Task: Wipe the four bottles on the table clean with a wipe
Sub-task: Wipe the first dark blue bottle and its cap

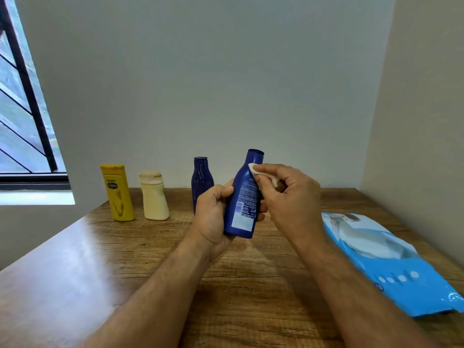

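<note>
My left hand (213, 217) grips a dark blue bottle (244, 197) by its lower body and holds it upright above the table, its printed back label facing me. My right hand (288, 194) pinches a small folded white wipe (258, 170) against the bottle's shoulder, just below the cap. At the back of the wooden table (251, 285) stand three more bottles: a yellow bottle (118, 193) at the left, a cream bottle (153, 197) beside it, and a second dark blue bottle (200, 180) partly hidden behind my left hand.
A blue pack of wipes (391, 262) lies flat on the table at the right, near the side wall. A grey wall runs close behind the bottles. A barred window (25, 109) is at the left, past the table's edge.
</note>
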{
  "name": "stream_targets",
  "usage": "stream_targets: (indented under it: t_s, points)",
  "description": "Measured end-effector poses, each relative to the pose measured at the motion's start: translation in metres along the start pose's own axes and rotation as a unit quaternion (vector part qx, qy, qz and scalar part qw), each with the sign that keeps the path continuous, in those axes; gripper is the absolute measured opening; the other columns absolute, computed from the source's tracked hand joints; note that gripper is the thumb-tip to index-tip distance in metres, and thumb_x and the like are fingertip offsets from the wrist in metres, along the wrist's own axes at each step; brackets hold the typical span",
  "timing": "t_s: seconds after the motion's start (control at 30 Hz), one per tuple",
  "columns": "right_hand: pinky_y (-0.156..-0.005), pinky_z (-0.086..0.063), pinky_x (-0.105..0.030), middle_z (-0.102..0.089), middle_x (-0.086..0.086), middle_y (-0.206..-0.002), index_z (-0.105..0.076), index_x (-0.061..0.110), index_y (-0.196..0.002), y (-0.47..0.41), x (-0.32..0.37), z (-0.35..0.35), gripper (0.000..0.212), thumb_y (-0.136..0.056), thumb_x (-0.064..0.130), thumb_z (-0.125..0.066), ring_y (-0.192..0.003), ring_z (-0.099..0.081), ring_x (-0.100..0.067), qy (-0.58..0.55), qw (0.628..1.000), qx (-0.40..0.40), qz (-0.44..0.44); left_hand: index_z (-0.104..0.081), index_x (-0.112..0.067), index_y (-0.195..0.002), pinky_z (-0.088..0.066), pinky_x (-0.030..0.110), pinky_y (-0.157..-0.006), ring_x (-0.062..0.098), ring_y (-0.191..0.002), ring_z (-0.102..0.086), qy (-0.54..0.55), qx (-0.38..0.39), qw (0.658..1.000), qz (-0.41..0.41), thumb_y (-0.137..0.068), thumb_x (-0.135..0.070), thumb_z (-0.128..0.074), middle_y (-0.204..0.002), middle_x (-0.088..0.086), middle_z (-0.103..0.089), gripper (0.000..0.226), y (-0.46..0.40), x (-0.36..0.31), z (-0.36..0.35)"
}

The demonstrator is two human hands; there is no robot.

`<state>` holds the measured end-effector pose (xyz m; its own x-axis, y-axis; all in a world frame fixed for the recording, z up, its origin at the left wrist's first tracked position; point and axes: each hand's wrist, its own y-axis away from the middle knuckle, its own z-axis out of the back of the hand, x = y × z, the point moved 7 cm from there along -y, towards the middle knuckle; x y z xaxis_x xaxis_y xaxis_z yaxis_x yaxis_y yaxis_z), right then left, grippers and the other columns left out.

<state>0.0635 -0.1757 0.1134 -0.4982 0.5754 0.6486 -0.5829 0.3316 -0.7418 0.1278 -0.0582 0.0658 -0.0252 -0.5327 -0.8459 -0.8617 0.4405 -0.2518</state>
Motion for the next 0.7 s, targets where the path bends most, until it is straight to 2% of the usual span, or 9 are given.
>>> stream_targets:
  t_s: [0.07, 0.13, 0.2, 0.27, 0.37, 0.5, 0.6, 0.7]
  points:
    - [-0.054, -0.049, -0.011, -0.071, 0.010, -0.090, -0.077, 0.031, -0.093, 0.003, 0.002, -0.008, 0.014, -0.086, 0.019, -0.075, -0.070, -0.064, 0.002, -0.022, 0.997, 0.070, -0.016, -0.069, -0.007, -0.106, -0.059, 0.038, -0.069, 0.022, -0.074, -0.070, 0.000, -0.021, 1.000, -0.016, -0.101, -0.031, -0.044, -0.087, 0.012, -0.072, 0.036, 0.000, -0.005, 0.004]
    - [-0.059, -0.051, -0.013, -0.073, 0.011, -0.091, -0.079, 0.029, -0.088, 0.009, 0.003, -0.020, 0.014, -0.083, 0.016, -0.077, -0.075, -0.067, 0.000, -0.020, 0.985, 0.170, -0.022, -0.069, -0.005, -0.110, -0.059, 0.037, -0.073, 0.023, -0.080, -0.070, 0.010, -0.046, 0.999, -0.021, -0.095, -0.040, -0.053, -0.092, 0.013, -0.072, 0.041, 0.000, -0.010, 0.008]
    - [-0.065, -0.056, -0.016, -0.072, 0.011, -0.093, -0.079, 0.029, -0.086, 0.015, 0.004, -0.029, 0.016, -0.082, 0.014, -0.077, -0.082, -0.068, -0.004, -0.003, 0.975, 0.223, -0.012, -0.069, -0.004, -0.110, -0.057, 0.040, -0.079, 0.025, -0.082, -0.068, 0.013, -0.064, 0.998, -0.018, -0.091, -0.042, -0.056, -0.092, 0.015, -0.071, 0.045, 0.001, -0.013, 0.012]
    - [-0.067, -0.056, -0.016, -0.071, 0.011, -0.095, -0.078, 0.030, -0.089, 0.013, 0.003, -0.028, 0.016, -0.083, 0.015, -0.076, -0.083, -0.067, -0.004, 0.014, 0.981, 0.192, 0.002, -0.068, -0.004, -0.111, -0.058, 0.040, -0.075, 0.024, -0.080, -0.070, 0.015, -0.064, 0.998, -0.011, -0.096, -0.041, -0.053, -0.091, 0.014, -0.072, 0.043, 0.001, -0.012, 0.011]
    - [-0.065, -0.050, -0.010, -0.070, 0.012, -0.092, -0.076, 0.031, -0.098, 0.004, 0.005, -0.012, 0.014, -0.087, 0.023, -0.074, -0.082, -0.063, -0.002, 0.038, 0.997, 0.070, 0.021, -0.065, -0.005, -0.116, -0.060, 0.036, -0.061, 0.022, -0.072, -0.072, 0.010, -0.047, 0.999, -0.008, -0.100, -0.034, -0.048, -0.087, 0.011, -0.073, 0.036, 0.002, -0.009, 0.005]
    - [-0.065, -0.046, -0.006, -0.070, 0.013, -0.092, -0.075, 0.029, -0.105, -0.003, 0.000, 0.005, 0.015, -0.092, 0.024, -0.068, -0.080, -0.061, 0.004, 0.012, 1.000, -0.019, 0.000, -0.060, -0.003, -0.120, -0.060, 0.036, -0.059, 0.025, -0.067, -0.069, -0.026, -0.027, 0.999, 0.006, -0.104, -0.032, -0.041, -0.086, 0.015, -0.073, 0.038, 0.002, -0.004, 0.000]
    - [-0.052, -0.045, -0.008, -0.071, 0.013, -0.084, -0.076, 0.027, -0.098, -0.002, -0.001, 0.005, 0.012, -0.089, 0.018, -0.072, -0.066, -0.063, 0.003, -0.024, 1.000, 0.002, -0.014, -0.061, -0.005, -0.115, -0.059, 0.032, -0.056, 0.020, -0.064, -0.068, -0.043, -0.036, 0.998, 0.002, -0.106, -0.032, -0.038, -0.081, 0.013, -0.072, 0.036, 0.001, -0.004, 0.002]
    - [-0.050, -0.043, -0.009, -0.073, 0.011, -0.078, -0.079, 0.020, -0.088, 0.002, 0.003, -0.007, 0.011, -0.084, 0.010, -0.077, -0.059, -0.063, 0.001, -0.042, 0.994, 0.104, -0.008, -0.062, -0.007, -0.107, -0.060, 0.032, -0.057, 0.018, -0.063, -0.069, -0.027, -0.074, 0.997, -0.013, -0.105, -0.033, -0.041, -0.076, 0.009, -0.073, 0.033, 0.000, -0.009, 0.010]
